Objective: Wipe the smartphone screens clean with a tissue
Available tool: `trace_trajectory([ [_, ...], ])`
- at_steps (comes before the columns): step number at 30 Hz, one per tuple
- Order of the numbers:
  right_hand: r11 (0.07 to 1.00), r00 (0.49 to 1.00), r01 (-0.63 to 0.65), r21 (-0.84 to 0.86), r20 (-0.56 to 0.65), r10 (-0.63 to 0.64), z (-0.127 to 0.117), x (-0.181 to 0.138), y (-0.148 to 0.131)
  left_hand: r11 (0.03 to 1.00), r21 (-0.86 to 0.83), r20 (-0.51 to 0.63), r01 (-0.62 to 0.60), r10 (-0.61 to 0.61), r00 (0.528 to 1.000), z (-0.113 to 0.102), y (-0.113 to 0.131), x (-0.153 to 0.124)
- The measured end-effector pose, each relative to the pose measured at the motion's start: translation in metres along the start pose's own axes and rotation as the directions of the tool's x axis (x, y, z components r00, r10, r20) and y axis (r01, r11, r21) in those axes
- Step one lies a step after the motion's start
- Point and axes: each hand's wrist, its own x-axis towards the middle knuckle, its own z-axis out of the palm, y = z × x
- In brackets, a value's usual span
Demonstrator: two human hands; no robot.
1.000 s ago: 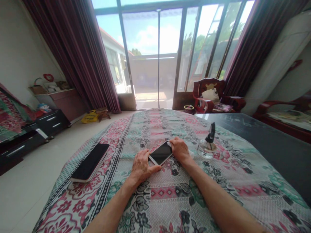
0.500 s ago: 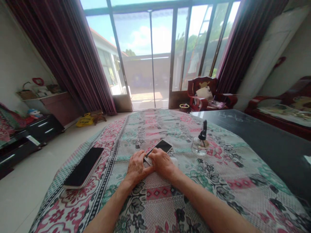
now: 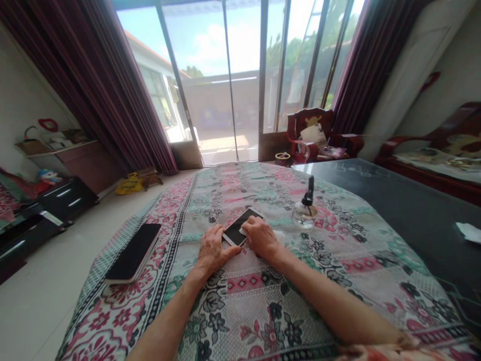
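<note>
A white-framed smartphone (image 3: 235,233) with a dark screen lies on the patterned tablecloth (image 3: 259,321). My left hand (image 3: 214,248) grips its near left edge and corner between thumb and fingers. Over the right part of the screen, my right hand (image 3: 261,239) is closed around a small white cloth or tissue (image 3: 242,231), pressed to the glass; most of it is hidden by the fingers. Some white material (image 3: 280,235) shows just behind the right hand. To the right stands a clear round bottle (image 3: 303,215) with a black pump top.
A large dark tablet-like device (image 3: 133,253) lies at the table's left side. On the right, a dark glossy table (image 3: 406,200) adjoins, with a white paper (image 3: 469,232) on it. A red wooden chair (image 3: 311,135) stands beyond, near the glass doors (image 3: 210,85).
My right hand has slid right and away from my left hand across the phone, uncovering more screen and the white cloth. My left hand stays at the phone's edge. The view has shifted slightly.
</note>
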Motion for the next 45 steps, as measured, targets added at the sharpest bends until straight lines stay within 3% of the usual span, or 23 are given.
trace_trajectory([
  [3, 0.99, 0.99, 0.138, 0.0, 0.022, -0.138, 0.002, -0.012, -0.01, 1.0, 0.004, -0.001, -0.002, 0.002, 1.0, 0.002, -0.002, 0.0],
  [5, 0.99, 0.99, 0.14, -0.006, 0.015, -0.14, 0.001, -0.014, -0.007, 1.0, 0.004, -0.004, -0.006, 0.006, 1.0, 0.003, -0.003, -0.001],
  [10, 0.996, 0.997, -0.072, -0.057, 0.005, 0.073, -0.007, 0.007, 0.024, 1.0, 0.006, -0.008, -0.006, 0.006, 1.0, 0.004, -0.004, -0.001],
  [15, 0.98, 0.983, -0.182, -0.086, 0.01, 0.183, -0.008, 0.041, 0.036, 1.0, 0.004, -0.024, -0.004, 0.004, 1.0, 0.003, -0.003, 0.0],
  [19, 0.987, 0.988, -0.149, -0.065, 0.019, 0.15, 0.002, 0.053, 0.01, 1.0, -0.006, -0.035, -0.008, 0.008, 0.999, 0.004, -0.003, 0.001],
  [23, 0.999, 0.999, 0.033, 0.004, 0.04, -0.034, 0.014, 0.042, -0.027, 1.0, -0.01, -0.063, -0.027, 0.026, 0.998, 0.006, -0.004, 0.0],
  [26, 0.994, 0.993, 0.103, 0.044, 0.045, -0.105, 0.021, 0.031, -0.04, 0.999, -0.009, -0.089, -0.048, 0.047, 0.995, 0.007, -0.005, 0.0],
  [29, 0.995, 0.996, 0.087, 0.059, 0.029, -0.089, 0.02, 0.03, -0.029, 0.999, 0.003, -0.074, -0.05, 0.05, 0.996, 0.008, -0.006, 0.0],
  [36, 0.988, 0.988, -0.147, 0.042, -0.034, 0.148, 0.002, 0.04, 0.022, 1.0, 0.004, -0.041, -0.031, 0.031, 0.999, 0.007, -0.007, 0.0],
  [45, 0.98, 0.981, -0.192, 0.049, -0.022, 0.193, 0.001, 0.04, 0.034, 1.0, -0.006, -0.037, -0.01, 0.01, 0.999, 0.003, -0.003, 0.0],
])
